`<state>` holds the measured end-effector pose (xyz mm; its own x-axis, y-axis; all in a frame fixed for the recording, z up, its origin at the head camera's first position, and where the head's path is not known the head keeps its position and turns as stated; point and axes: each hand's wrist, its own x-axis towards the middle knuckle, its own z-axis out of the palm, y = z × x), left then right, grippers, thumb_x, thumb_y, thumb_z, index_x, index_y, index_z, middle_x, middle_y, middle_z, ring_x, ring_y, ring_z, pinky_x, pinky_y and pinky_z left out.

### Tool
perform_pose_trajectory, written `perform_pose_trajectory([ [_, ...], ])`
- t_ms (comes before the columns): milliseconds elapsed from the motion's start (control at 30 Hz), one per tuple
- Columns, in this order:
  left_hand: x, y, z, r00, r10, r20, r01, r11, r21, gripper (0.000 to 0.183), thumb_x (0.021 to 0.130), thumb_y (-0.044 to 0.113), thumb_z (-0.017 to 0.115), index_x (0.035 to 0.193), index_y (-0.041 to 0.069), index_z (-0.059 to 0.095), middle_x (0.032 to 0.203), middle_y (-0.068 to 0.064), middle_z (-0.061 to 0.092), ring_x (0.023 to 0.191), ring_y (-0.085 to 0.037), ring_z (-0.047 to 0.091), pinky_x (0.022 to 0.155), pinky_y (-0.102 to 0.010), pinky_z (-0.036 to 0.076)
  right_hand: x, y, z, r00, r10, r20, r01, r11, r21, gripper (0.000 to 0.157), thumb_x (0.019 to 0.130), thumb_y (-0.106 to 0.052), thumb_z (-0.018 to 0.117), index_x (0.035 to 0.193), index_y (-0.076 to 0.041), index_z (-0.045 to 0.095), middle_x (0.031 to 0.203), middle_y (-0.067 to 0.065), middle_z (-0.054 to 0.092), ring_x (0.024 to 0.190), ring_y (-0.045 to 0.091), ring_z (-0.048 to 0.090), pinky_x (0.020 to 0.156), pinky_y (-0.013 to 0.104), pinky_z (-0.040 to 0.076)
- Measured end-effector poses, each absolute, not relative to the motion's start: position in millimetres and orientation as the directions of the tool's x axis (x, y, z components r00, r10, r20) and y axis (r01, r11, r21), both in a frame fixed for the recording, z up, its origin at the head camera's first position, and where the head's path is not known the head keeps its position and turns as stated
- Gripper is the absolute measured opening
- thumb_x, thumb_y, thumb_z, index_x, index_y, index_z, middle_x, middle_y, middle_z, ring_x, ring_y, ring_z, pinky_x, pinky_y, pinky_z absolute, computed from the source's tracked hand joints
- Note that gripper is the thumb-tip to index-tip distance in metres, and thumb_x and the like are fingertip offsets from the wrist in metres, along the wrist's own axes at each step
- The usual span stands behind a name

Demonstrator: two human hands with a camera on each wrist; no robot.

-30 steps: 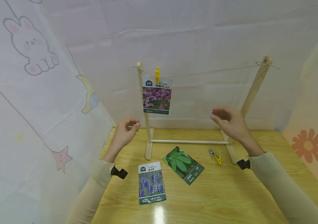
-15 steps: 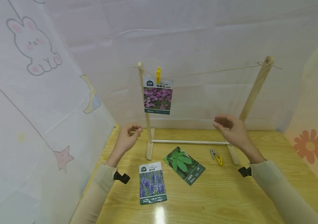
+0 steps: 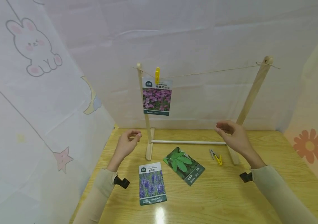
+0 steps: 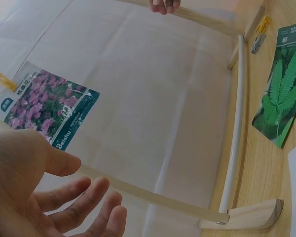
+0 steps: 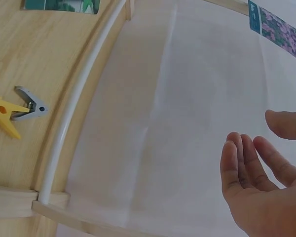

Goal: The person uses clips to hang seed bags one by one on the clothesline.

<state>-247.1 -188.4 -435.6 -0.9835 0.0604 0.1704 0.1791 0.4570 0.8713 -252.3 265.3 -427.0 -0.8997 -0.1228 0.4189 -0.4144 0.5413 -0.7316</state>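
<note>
One hung, two to go, we judge: the pink-flowered packet (image 3: 156,101) hangs from the line (image 3: 209,73) under a yellow peg (image 3: 157,75), near the left post (image 3: 147,124). Flat on the bench (image 3: 198,202) lie the purple-flowered packet (image 3: 152,183) and the green-leaf packet (image 3: 184,165), neither pegged, with a grey clip (image 3: 211,154) and a yellow clip (image 3: 218,160) together to their right. Our left grip (image 3: 128,143) and right grip (image 3: 232,135) are both empty, fingers slack, the former beside the left post, the latter near the right post (image 3: 252,90).
</note>
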Motion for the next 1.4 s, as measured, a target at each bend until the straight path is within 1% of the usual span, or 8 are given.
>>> perform_pose_trajectory([
  [333, -240, -188, -446, -0.991, 0.056, 0.123, 0.135, 0.423, 0.896, 0.026, 0.102, 0.027, 0.061, 0.121, 0.011, 0.066, 0.117, -0.017, 0.068, 0.094, -0.025, 0.07, 0.081, -0.044, 0.06, -253, 273, -446, -0.892, -0.113, 0.438, -0.426, 0.536, -0.729, 0.027, 0.096, -0.013, 0.069, 0.122, -0.004, 0.067, 0.112, 0.015, 0.07, 0.094, 0.005, 0.064, 0.08, 0.008, 0.049],
  [567, -239, -189, -459, -0.993, 0.035, 0.108, 0.113, 0.426, 0.898, 0.026, 0.101, 0.029, 0.062, 0.121, 0.013, 0.067, 0.113, -0.01, 0.069, 0.092, -0.022, 0.07, 0.078, -0.036, 0.06, -252, 278, -456, -0.902, -0.107, 0.419, -0.402, 0.562, -0.723, 0.029, 0.097, -0.021, 0.068, 0.122, -0.006, 0.068, 0.11, 0.013, 0.071, 0.092, 0.0, 0.063, 0.078, 0.01, 0.05],
  [767, -237, -188, -470, -0.995, 0.039, 0.092, 0.099, 0.416, 0.904, 0.025, 0.101, 0.028, 0.062, 0.12, 0.012, 0.067, 0.113, -0.012, 0.069, 0.089, -0.022, 0.07, 0.077, -0.038, 0.06, -251, 282, -467, -0.899, -0.108, 0.424, -0.408, 0.556, -0.724, 0.031, 0.097, -0.016, 0.069, 0.124, -0.001, 0.065, 0.112, 0.018, 0.069, 0.091, -0.003, 0.062, 0.077, 0.008, 0.05],
  [867, -236, -188, -475, -0.996, 0.044, 0.081, 0.092, 0.411, 0.907, 0.025, 0.101, 0.027, 0.063, 0.121, 0.012, 0.067, 0.113, -0.015, 0.069, 0.087, -0.021, 0.07, 0.076, -0.038, 0.06, -250, 284, -471, -0.897, -0.116, 0.426, -0.415, 0.55, -0.724, 0.033, 0.096, -0.013, 0.068, 0.127, -0.001, 0.064, 0.114, 0.021, 0.068, 0.092, -0.003, 0.062, 0.077, 0.009, 0.05],
  [967, -234, -189, -479, -0.996, 0.046, 0.075, 0.087, 0.407, 0.909, 0.026, 0.101, 0.027, 0.063, 0.121, 0.011, 0.067, 0.113, -0.016, 0.069, 0.088, -0.022, 0.07, 0.076, -0.039, 0.06, -247, 286, -473, -0.903, -0.113, 0.414, -0.403, 0.553, -0.73, 0.034, 0.096, -0.01, 0.069, 0.128, 0.0, 0.064, 0.115, 0.023, 0.067, 0.092, 0.002, 0.064, 0.077, 0.01, 0.05],
  [1100, -230, -189, -485, -0.998, 0.034, 0.057, 0.066, 0.406, 0.911, 0.026, 0.101, 0.027, 0.063, 0.121, 0.012, 0.067, 0.111, -0.011, 0.069, 0.088, -0.021, 0.07, 0.078, -0.042, 0.06, -247, 290, -480, -0.913, -0.096, 0.397, -0.379, 0.563, -0.734, 0.033, 0.095, -0.011, 0.07, 0.125, 0.001, 0.064, 0.113, 0.023, 0.068, 0.091, 0.005, 0.064, 0.076, 0.01, 0.051],
  [1167, -228, -189, -488, -0.998, 0.032, 0.05, 0.059, 0.408, 0.911, 0.025, 0.101, 0.027, 0.063, 0.121, 0.012, 0.067, 0.111, -0.011, 0.068, 0.088, -0.022, 0.07, 0.078, -0.043, 0.06, -248, 294, -486, -0.918, -0.089, 0.387, -0.365, 0.571, -0.735, 0.032, 0.096, -0.015, 0.07, 0.124, -0.001, 0.064, 0.113, 0.021, 0.069, 0.091, 0.002, 0.063, 0.076, 0.009, 0.05],
  [1400, -223, -190, -497, -0.999, 0.023, 0.045, 0.05, 0.411, 0.91, 0.025, 0.101, 0.026, 0.064, 0.12, 0.01, 0.067, 0.11, -0.01, 0.068, 0.097, -0.036, 0.068, 0.077, -0.041, 0.06, -245, 298, -493, -0.942, -0.064, 0.33, -0.303, 0.587, -0.751, 0.036, 0.097, -0.027, 0.068, 0.125, -0.004, 0.065, 0.117, 0.018, 0.068, 0.092, -0.002, 0.061, 0.077, 0.009, 0.05],
])
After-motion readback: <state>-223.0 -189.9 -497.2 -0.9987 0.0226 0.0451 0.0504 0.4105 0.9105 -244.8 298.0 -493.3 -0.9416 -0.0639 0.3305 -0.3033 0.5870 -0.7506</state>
